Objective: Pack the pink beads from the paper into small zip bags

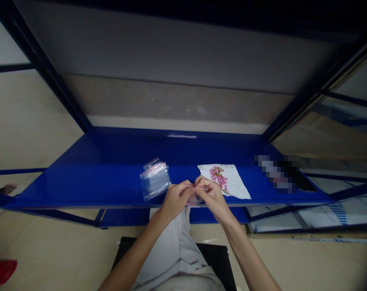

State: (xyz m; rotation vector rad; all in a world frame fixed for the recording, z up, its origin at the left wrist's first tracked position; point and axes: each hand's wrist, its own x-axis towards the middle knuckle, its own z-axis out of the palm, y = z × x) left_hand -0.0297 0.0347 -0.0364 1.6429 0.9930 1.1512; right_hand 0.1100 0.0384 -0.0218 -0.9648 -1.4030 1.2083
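Note:
My left hand (177,197) and my right hand (210,195) meet at the front edge of the blue shelf, fingers pinched together on the top of a small clear zip bag (194,200). Something pink shows low in the bag. Left of my hands lies a stack of clear zip bags (155,184) with a reddish strip near the top. Just beyond my right hand is a white sheet (238,184), bearing several pink beads (222,181) and gold-coloured tube-like pieces (219,170).
The blue metal shelf (116,161) has uprights at both sides and an upper shelf overhead. A blurred-out dark item (301,178) lies at its right end. Below are my legs on a black seat (216,258). Something red (1,273) is on the floor at left.

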